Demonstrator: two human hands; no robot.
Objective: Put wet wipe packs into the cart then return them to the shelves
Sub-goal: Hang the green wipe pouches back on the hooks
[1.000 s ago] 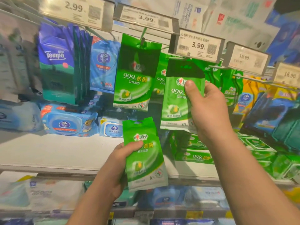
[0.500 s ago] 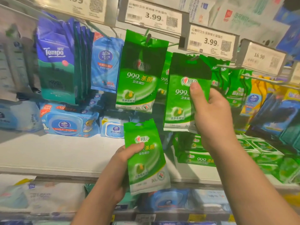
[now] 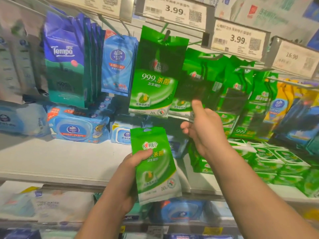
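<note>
The right hand (image 3: 205,128) has let go of the green wipe pack it was lifting to the peg a moment ago. That pack (image 3: 193,87) now hangs blurred on the hook just right of the front green 999 pack (image 3: 155,75), so one pack looks returned to the shelf display. The hand has dropped a little below it, thumb up near the pack's lower edge, the other fingers loosely curled and gripping nothing that I can make out.

The left hand (image 3: 131,171) is lower, below the front green 999 pack, holding the second green wipe pack (image 3: 155,164) upright, with its thumb across the front and its fingers behind. Its hang hole at the top is free. By my reckoning this one goes up next.

Room is tight around the hooks. The 3.99 price tag (image 3: 174,12) overhangs just above the front green 999 pack, and a second tag sits to its right, so a pack has to come in under those edges and slide onto the wire. Left of the front green 999 pack hang the blue Vinda sachets (image 3: 119,66), close beside it; right of it more green packs crowd together. Below it the white shelf board (image 3: 60,159) has bare space toward the left.
</note>
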